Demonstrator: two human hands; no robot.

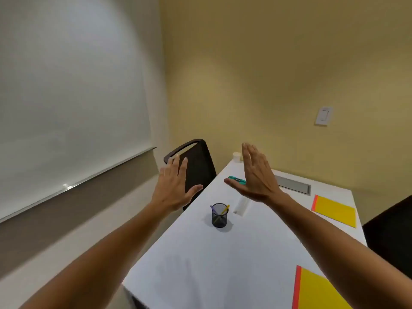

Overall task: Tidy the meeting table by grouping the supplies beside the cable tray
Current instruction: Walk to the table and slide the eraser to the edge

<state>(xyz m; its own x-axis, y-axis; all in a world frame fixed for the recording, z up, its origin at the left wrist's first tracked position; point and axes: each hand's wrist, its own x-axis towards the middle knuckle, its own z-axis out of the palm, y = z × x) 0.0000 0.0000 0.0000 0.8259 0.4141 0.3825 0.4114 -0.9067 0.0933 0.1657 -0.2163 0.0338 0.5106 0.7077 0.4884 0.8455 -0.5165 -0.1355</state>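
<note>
Supplies are gripped by neither hand: the left hand (pixel 176 186) and right hand (pixel 256 175) are held up flat, fingers spread, likely before any reach. The mesh pen cup (pixel 219 215) is left at six o'clock from the right palm, the cable tray (pixel 294 185) at three o'clock. Bare tabletop (pixel 200 264) is offered nearer; its left edge is close.

White table (pixel 223 259) with pen cup (pixel 219 215), yellow folders (pixel 334 211), cable tray (pixel 292 185).
</note>
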